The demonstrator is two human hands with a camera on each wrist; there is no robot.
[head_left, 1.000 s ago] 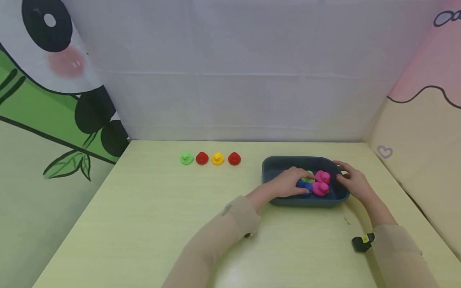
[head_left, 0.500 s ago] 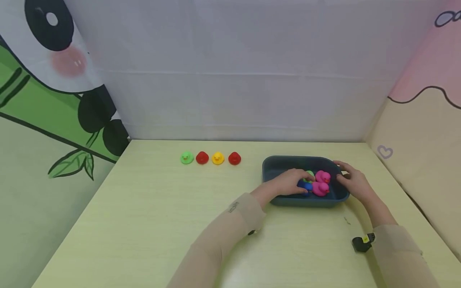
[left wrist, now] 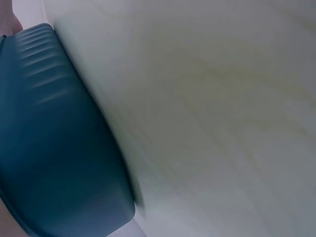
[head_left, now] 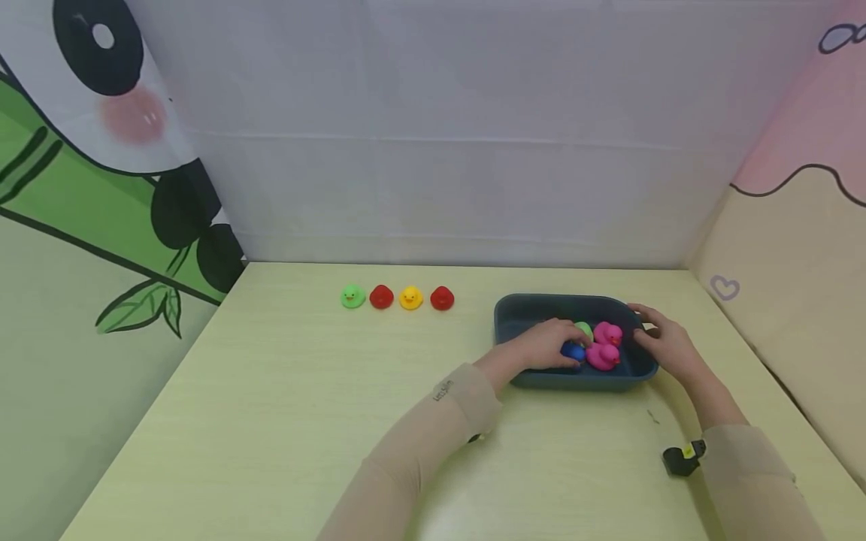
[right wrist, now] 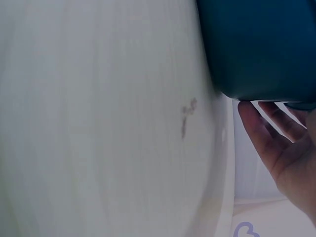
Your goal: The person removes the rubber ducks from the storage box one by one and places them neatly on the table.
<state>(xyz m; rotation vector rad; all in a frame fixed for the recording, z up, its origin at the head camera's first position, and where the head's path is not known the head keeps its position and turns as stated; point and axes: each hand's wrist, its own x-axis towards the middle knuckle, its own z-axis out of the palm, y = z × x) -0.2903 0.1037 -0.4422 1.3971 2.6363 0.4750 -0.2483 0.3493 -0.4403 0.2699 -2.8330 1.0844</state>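
My left hand (head_left: 546,345) reaches over the near side into a dark blue-green plastic tray (head_left: 524,304). Its thumb and fingers pinch a small blue toy duck (head_left: 573,351), mostly hidden by the hand. Just behind the fingertips sits a light green toy duck (head_left: 584,328), partly covered. Two pink toy ducks (head_left: 603,357) lie to the right of these, inside the tray. My right hand (head_left: 666,344) holds the tray's right end, thumb at the inner rim and fingers outside; the right wrist view shows those fingers (right wrist: 261,131) against the outer wall.
Left of the tray, a row of several toy ducks stands near the table's back edge: a green one (head_left: 352,296), a red one (head_left: 382,297), a yellow one (head_left: 410,297) and another red one (head_left: 443,298). A white cloth wall (head_left: 440,188) rises behind.
The left forearm has shifted a little to the right, and the left thumb and fingers have drawn closer round the blue duck. The right hand and the tray stay in place.
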